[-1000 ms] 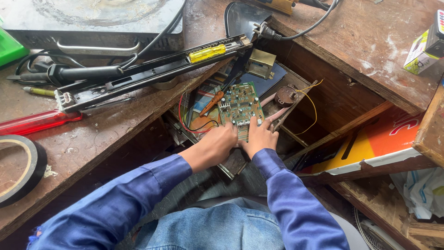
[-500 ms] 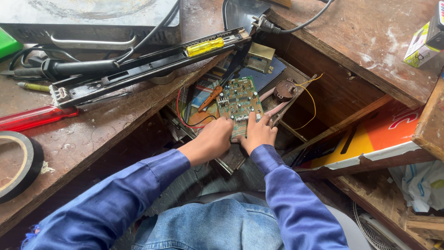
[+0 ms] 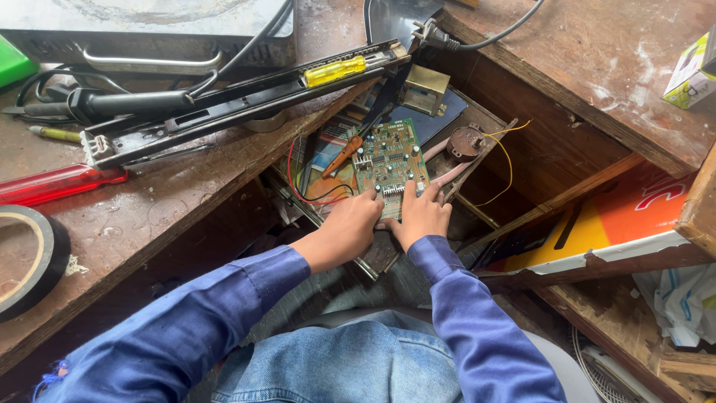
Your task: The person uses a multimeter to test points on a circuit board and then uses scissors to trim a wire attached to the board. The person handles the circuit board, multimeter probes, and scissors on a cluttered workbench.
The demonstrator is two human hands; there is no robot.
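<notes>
Gripping green rectangular circuit board [image 3: 389, 166] at its near edge: left hand [image 3: 349, 230] and right hand [image 3: 422, 215], fingers curled, unchanged from moments ago; board lying in open drawer beside orange-handled screwdriver [image 3: 342, 156].

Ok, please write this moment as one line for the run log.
left hand: on near edge of green circuit board | right hand: same edge | orange screwdriver: beside board | red wires: left

Small green-and-white carton [image 3: 690, 73] on right benchtop, orange-red-white printed board [image 3: 619, 224] lower right
</notes>
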